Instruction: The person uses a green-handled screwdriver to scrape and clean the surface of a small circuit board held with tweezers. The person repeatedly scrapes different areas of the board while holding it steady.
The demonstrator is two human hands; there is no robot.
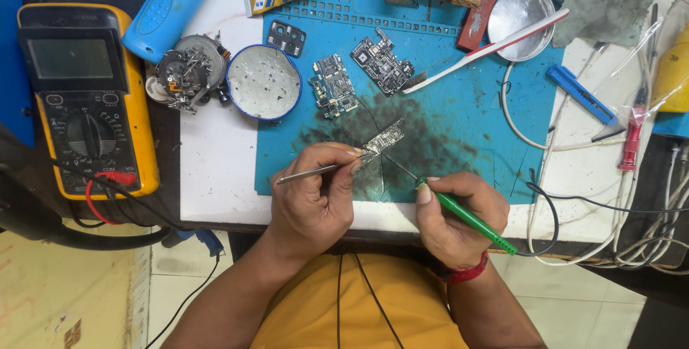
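The left hand pinched steel tweezers onto a small silvery circuit board near the blue mat's front edge; the right hand gripped a green-handled soldering iron, tip touching it — soldering seemingly underway, two other dark circuit boards untouched

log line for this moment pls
left hand: holds tweezers on small circuit board | right hand: holds green soldering iron, tip near board | surface: blue mat
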